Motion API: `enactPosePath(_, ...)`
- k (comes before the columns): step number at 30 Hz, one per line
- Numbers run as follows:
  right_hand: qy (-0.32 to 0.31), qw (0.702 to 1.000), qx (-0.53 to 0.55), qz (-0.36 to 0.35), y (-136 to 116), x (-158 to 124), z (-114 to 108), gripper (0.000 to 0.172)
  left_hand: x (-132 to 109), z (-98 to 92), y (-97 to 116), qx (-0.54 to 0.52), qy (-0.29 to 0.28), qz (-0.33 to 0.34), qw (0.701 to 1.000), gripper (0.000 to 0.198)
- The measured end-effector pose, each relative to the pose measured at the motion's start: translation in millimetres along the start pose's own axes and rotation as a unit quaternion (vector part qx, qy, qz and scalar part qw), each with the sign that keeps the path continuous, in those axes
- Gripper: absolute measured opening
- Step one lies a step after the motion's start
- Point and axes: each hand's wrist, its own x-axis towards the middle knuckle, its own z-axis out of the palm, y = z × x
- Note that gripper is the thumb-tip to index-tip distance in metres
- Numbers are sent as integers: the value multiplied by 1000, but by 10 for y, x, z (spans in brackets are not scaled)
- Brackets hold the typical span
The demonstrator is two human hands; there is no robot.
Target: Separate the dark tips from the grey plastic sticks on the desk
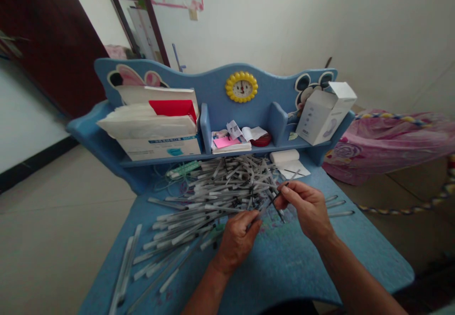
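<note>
Between my two hands runs a slim pen, held at a slant above the front of the desk. My left hand (239,235) is closed on a translucent pen barrel (263,208) at its lower end. Fingertips of my right hand (306,207) pinch a thin dark pen refill (275,198) higher up; its lower tip meets the barrel, and I cannot tell whether it is inside. Behind and left of my hands spreads a big heap of translucent pens (209,194), several with black ends. Three more pens (341,213) lie right of my right hand.
The blue desk (298,263) has a raised shelf with a full carton (159,148), papers (231,142), a yellow flower clock (241,87) and a white box (320,118). A notepad (293,168) lies under the shelf. Pink cloth (387,144) hangs at right.
</note>
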Motion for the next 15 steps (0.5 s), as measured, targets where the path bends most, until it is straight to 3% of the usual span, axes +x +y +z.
enactPosePath(15, -37, 998, -51, 16, 61, -183, 11, 20, 5, 1, 43, 24, -31, 29, 999, 16)
